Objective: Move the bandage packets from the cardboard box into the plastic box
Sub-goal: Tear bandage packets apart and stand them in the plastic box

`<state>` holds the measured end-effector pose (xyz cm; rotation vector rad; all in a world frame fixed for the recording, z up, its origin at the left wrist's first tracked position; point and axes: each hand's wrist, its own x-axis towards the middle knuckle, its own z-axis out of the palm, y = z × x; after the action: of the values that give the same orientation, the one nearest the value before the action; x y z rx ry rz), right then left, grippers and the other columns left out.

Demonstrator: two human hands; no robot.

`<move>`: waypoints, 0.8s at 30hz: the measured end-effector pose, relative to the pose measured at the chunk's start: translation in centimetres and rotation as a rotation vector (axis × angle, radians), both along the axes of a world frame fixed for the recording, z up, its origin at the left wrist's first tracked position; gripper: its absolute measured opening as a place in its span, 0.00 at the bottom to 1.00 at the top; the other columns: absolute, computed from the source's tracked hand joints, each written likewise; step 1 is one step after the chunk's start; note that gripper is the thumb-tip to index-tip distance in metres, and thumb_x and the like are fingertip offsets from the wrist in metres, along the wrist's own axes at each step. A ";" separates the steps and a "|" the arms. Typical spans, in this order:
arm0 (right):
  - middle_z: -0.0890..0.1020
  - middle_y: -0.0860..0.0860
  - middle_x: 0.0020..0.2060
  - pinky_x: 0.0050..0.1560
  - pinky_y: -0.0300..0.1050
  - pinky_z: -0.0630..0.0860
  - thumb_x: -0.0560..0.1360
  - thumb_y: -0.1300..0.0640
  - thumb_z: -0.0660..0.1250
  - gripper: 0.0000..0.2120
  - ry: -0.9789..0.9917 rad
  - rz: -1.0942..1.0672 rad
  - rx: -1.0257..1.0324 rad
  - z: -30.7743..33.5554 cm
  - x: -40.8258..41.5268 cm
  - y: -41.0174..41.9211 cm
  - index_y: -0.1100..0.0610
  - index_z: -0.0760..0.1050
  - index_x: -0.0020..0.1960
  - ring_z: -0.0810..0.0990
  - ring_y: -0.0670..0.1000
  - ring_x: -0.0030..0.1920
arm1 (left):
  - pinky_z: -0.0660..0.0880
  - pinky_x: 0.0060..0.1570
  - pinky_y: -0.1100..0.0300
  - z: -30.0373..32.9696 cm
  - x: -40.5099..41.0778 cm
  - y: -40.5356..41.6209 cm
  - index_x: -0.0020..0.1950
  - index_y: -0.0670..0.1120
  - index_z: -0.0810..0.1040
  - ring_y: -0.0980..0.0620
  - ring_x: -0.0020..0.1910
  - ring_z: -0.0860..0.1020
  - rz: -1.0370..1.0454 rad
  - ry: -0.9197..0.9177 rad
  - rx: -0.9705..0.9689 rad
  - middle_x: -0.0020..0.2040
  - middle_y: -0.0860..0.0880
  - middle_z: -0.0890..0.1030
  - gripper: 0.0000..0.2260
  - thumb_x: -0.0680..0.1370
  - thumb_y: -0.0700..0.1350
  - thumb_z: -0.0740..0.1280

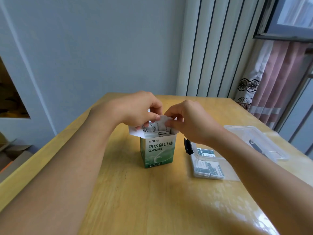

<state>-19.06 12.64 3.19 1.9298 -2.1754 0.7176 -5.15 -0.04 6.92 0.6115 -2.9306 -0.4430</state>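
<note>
A green and white cardboard box point(158, 152) stands upright in the middle of the table, its top flaps open and several bandage packets point(156, 130) standing inside. My left hand point(135, 109) and my right hand point(189, 119) hover over its mouth. Both pinch a white bandage packet point(163, 122) that sticks up out of the box. To the right lies the clear plastic box point(201, 158) with a black latch point(188, 146); a few packets lie flat inside it, partly hidden by my right forearm.
The clear lid point(257, 141) of the plastic box lies open further right, near the table's right edge. The wooden table point(152, 200) stretches toward me. A radiator and a curtain stand behind it at the right. Cardboard lies on the floor at the left.
</note>
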 end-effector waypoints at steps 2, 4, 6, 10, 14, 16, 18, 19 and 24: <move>0.84 0.46 0.35 0.34 0.39 0.72 0.77 0.55 0.71 0.05 -0.086 -0.034 -0.082 0.1 -0.1 -0.1 0.55 0.85 0.46 0.77 0.43 0.33 | 0.82 0.36 0.53 -0.1 0.0 -0.3 0.45 0.51 0.79 0.50 0.34 0.84 -0.014 0.088 0.062 0.42 0.50 0.84 0.07 0.82 0.47 0.66; 0.80 0.45 0.29 0.30 0.37 0.71 0.77 0.54 0.72 0.07 -0.308 -0.052 -0.188 0.4 -0.3 0.0 0.56 0.85 0.43 0.73 0.42 0.28 | 0.83 0.40 0.54 -0.2 -0.3 -0.5 0.49 0.50 0.80 0.49 0.43 0.84 -0.022 0.249 0.160 0.45 0.51 0.83 0.04 0.82 0.47 0.67; 0.78 0.47 0.26 0.28 0.36 0.68 0.76 0.56 0.73 0.08 -0.607 -0.062 -0.310 1.1 -0.5 0.4 0.59 0.84 0.41 0.70 0.41 0.25 | 0.81 0.47 0.55 -0.2 -0.8 -0.1 0.54 0.50 0.80 0.51 0.47 0.83 -0.024 0.410 0.262 0.48 0.51 0.84 0.05 0.80 0.50 0.70; 0.79 0.53 0.26 0.28 0.41 0.72 0.75 0.61 0.73 0.07 -0.869 -0.079 -0.450 2.7 -0.7 1.2 0.65 0.83 0.42 0.73 0.48 0.26 | 0.80 0.43 0.62 0.0 -1.8 3.0 0.60 0.55 0.77 0.59 0.45 0.83 -0.038 0.524 0.344 0.49 0.56 0.84 0.19 0.72 0.56 0.77; 0.80 0.53 0.28 0.31 0.40 0.76 0.74 0.64 0.74 0.04 -0.985 -0.104 -0.464 3.6 -1.7 3.1 0.64 0.83 0.47 0.76 0.47 0.27 | 0.78 0.39 0.57 -0.4 -3.2 6.6 0.63 0.52 0.77 0.53 0.45 0.81 -0.025 0.629 0.323 0.50 0.53 0.83 0.10 0.82 0.50 0.65; 0.81 0.54 0.31 0.31 0.39 0.75 0.74 0.65 0.73 0.06 -1.093 -0.086 -0.465 3.5 -2.5 5.0 0.63 0.82 0.51 0.75 0.47 0.27 | 0.75 0.31 0.60 -0.6 -4.2 8.6 0.62 0.50 0.77 0.52 0.36 0.78 0.009 0.650 0.557 0.45 0.49 0.82 0.10 0.85 0.47 0.59; 0.80 0.54 0.32 0.31 0.39 0.75 0.74 0.67 0.72 0.06 -1.160 -0.086 -0.482 2.9 -2.7 5.5 0.63 0.82 0.51 0.75 0.46 0.27 | 0.66 0.23 0.64 -1.1 -4.6 9.7 0.62 0.47 0.77 0.54 0.27 0.69 0.045 0.616 0.837 0.38 0.49 0.74 0.11 0.85 0.49 0.58; 0.80 0.55 0.32 0.31 0.39 0.75 0.74 0.67 0.72 0.05 -1.154 -0.113 -0.496 2.7 -2.8 5.9 0.63 0.82 0.50 0.75 0.46 0.28 | 0.63 0.22 0.65 -1.3 -5.1 10.3 0.62 0.46 0.76 0.56 0.27 0.66 0.022 0.581 0.931 0.36 0.49 0.71 0.12 0.85 0.51 0.59; 0.77 0.49 0.27 0.30 0.37 0.74 0.78 0.59 0.69 0.11 -1.165 -0.054 -0.567 1.5 -4.1 9.1 0.67 0.81 0.53 0.74 0.44 0.27 | 0.58 0.20 0.66 -1.9 -7.1 13.7 0.57 0.43 0.72 0.57 0.25 0.60 -0.077 0.427 1.117 0.37 0.49 0.65 0.05 0.83 0.42 0.61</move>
<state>-23.21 21.71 4.68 1.2087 -1.9985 2.5543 -12.21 13.69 5.00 0.3852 -2.0839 -1.9506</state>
